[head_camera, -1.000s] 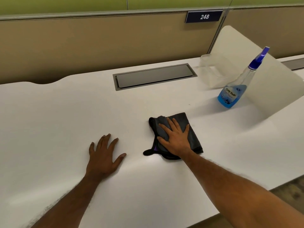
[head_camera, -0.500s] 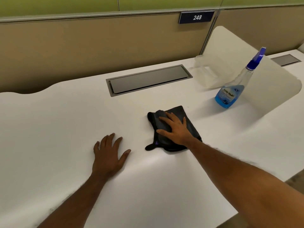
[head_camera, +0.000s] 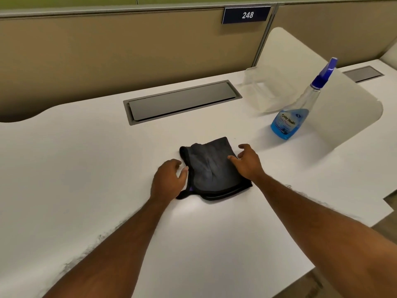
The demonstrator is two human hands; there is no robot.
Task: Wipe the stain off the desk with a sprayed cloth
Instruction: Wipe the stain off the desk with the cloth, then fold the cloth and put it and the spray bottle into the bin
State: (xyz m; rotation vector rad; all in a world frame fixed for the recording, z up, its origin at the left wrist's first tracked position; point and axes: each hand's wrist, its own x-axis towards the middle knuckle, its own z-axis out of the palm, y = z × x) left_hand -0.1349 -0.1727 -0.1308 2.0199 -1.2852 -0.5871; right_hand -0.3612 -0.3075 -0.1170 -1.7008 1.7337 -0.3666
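A dark grey folded cloth lies flat on the white desk, near the middle. My left hand sits at the cloth's left edge, fingers curled down and thumb touching the hem. At the cloth's right edge is my right hand, thumb resting on the fabric and fingers spread above the far corner. Neither hand has lifted the cloth. A spray bottle with blue liquid and a blue nozzle stands upright to the right, beyond the cloth. I see no stain on the desk around the cloth.
A grey cable hatch is set into the desk behind the cloth. A clear plastic tray stands at the back right beside a white curved divider. A beige partition with a sign reading 248 closes the back.
My left hand has slid right from flat on the desk to the cloth's left edge. My right hand has come off the top of the cloth and moved to its right edge.
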